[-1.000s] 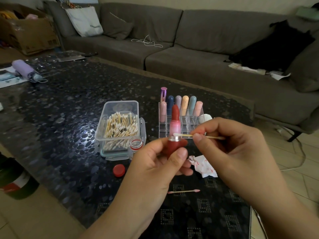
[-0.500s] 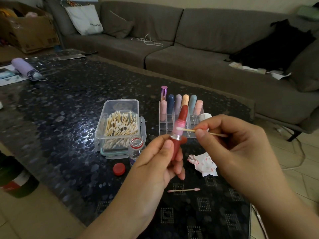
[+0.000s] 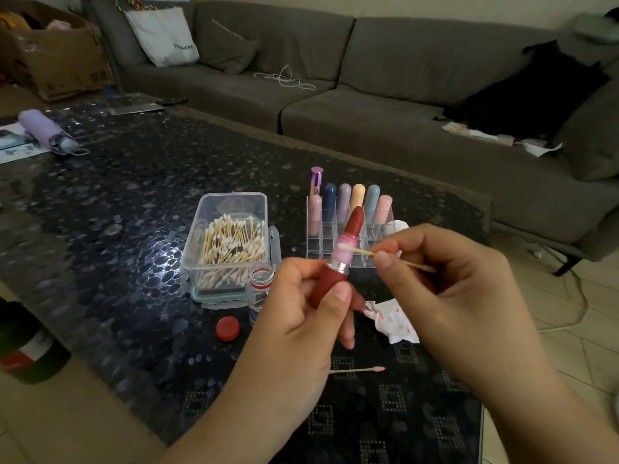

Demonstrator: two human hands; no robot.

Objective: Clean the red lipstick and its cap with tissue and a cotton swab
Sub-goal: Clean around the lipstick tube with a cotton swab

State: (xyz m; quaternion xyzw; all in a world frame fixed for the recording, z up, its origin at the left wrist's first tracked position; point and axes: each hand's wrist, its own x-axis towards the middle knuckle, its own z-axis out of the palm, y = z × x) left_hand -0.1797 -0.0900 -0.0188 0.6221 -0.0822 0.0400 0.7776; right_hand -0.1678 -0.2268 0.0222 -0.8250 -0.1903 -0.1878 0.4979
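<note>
My left hand (image 3: 301, 313) grips the red base of the open red lipstick (image 3: 345, 252), which tilts up and to the right with its red bullet extended above a pink inner sleeve. My right hand (image 3: 445, 289) pinches a cotton swab (image 3: 358, 250) by its wooden stick, and the white tip rests against the pink sleeve. A crumpled tissue (image 3: 395, 321) stained red lies on the table below my hands. A used swab (image 3: 358, 370) with a pink tip lies nearer the front edge. I cannot see the lipstick's cap.
A clear box of cotton swabs (image 3: 231, 242) stands left of my hands, with a small open glass bottle (image 3: 259, 286) and its red lid (image 3: 227, 328) in front. A clear organizer of several pastel lipsticks (image 3: 348, 212) stands behind. A purple umbrella (image 3: 47, 132) lies far left; a grey sofa (image 3: 368, 78) runs behind the table.
The lipstick has tilted from upright toward the right. The swab tip has moved up from the silver collar onto the pink sleeve, and both hands have shifted slightly right.
</note>
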